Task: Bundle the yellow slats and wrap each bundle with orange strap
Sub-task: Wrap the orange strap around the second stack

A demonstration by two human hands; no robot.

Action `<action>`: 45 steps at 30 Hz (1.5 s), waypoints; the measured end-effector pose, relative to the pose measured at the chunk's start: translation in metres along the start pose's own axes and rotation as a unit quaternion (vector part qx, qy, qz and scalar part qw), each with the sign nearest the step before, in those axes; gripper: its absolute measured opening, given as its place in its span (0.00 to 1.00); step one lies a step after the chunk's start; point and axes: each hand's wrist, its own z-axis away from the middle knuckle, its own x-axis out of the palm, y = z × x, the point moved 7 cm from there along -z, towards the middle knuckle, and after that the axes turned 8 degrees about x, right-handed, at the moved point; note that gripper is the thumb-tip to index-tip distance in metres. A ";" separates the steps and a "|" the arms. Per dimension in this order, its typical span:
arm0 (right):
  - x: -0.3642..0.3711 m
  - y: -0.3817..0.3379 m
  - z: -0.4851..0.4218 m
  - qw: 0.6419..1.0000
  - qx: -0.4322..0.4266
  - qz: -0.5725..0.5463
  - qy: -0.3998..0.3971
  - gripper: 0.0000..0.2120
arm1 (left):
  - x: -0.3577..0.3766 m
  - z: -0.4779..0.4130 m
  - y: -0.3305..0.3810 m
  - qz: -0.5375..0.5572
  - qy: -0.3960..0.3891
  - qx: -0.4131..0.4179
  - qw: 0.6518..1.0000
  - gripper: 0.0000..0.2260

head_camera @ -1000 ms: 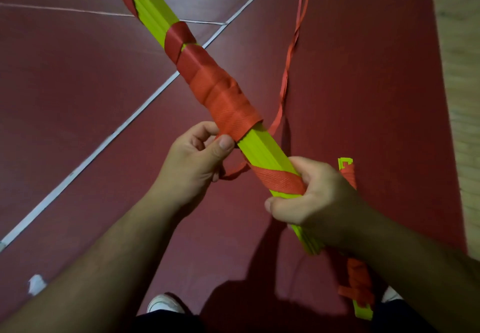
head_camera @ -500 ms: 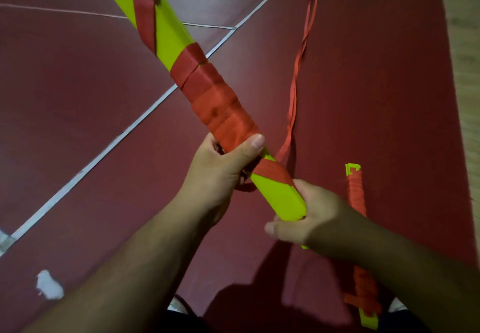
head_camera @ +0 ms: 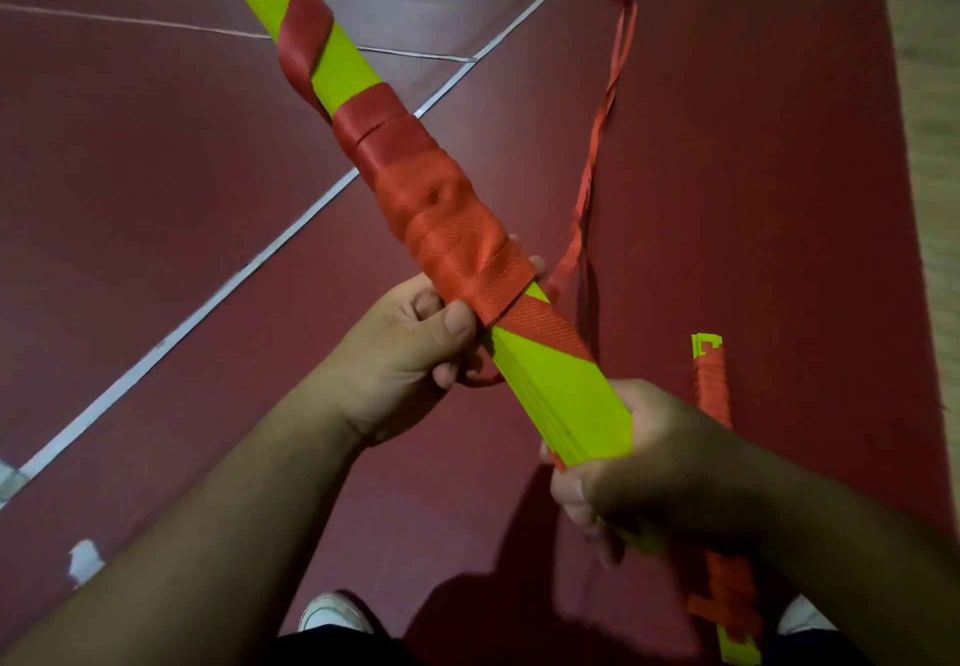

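A white scrap (head_camera: 83,561) lies on the red floor (head_camera: 130,171) at far left, near a long white line (head_camera: 208,301); a thinner line (head_camera: 130,20) meets it higher up. One white shoe (head_camera: 332,611) shows at the bottom edge. The left hand (head_camera: 410,353) curls round the held bundle of yellow slats (head_camera: 561,395), its thumb pressed at the lower edge of the wound orange strap (head_camera: 441,218). The bundle runs aslant from top left, raised over the floor. The strap's loose tail (head_camera: 597,145) trails off behind it. The right hand (head_camera: 649,462) grips the bundle's near end. Beside it a second bundle (head_camera: 711,390), wrapped, lies on the floor, partly hidden by the right arm, with a second shoe (head_camera: 800,613) near. Two bundles, two hands, two shoes. Red floor spreads broad to the left; at right it ends at a pale wooden strip (head_camera: 930,145)
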 end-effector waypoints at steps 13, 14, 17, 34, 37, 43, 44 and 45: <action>-0.042 -0.028 0.002 0.878 -0.041 0.381 0.285 0.31 | 0.008 0.001 0.010 -0.191 0.169 0.028 0.967 0.12; -0.041 -0.029 0.003 0.841 -0.041 0.428 0.329 0.34 | 0.012 0.001 0.008 -0.189 0.187 0.026 0.964 0.12; -0.043 -0.033 0.004 0.789 -0.055 0.465 0.398 0.27 | 0.020 0.000 0.006 -0.187 0.204 0.021 0.961 0.11; -0.017 -0.016 0.006 0.998 0.029 0.059 0.015 0.20 | -0.001 -0.001 -0.005 -0.097 0.039 0.001 0.995 0.17; -0.002 -0.012 0.012 0.995 0.042 -0.020 -0.088 0.22 | 0.006 0.003 -0.006 -0.057 0.009 -0.020 0.998 0.18; -0.028 -0.017 -0.005 0.976 -0.002 0.192 0.099 0.20 | 0.000 -0.001 0.006 -0.177 0.110 0.022 0.978 0.10; -0.034 -0.018 -0.007 0.955 -0.024 0.240 0.173 0.21 | 0.000 0.000 0.005 -0.202 0.139 0.022 0.969 0.11; -0.038 -0.018 -0.008 0.924 -0.031 0.293 0.243 0.22 | 0.004 0.000 0.003 -0.208 0.163 0.021 0.964 0.14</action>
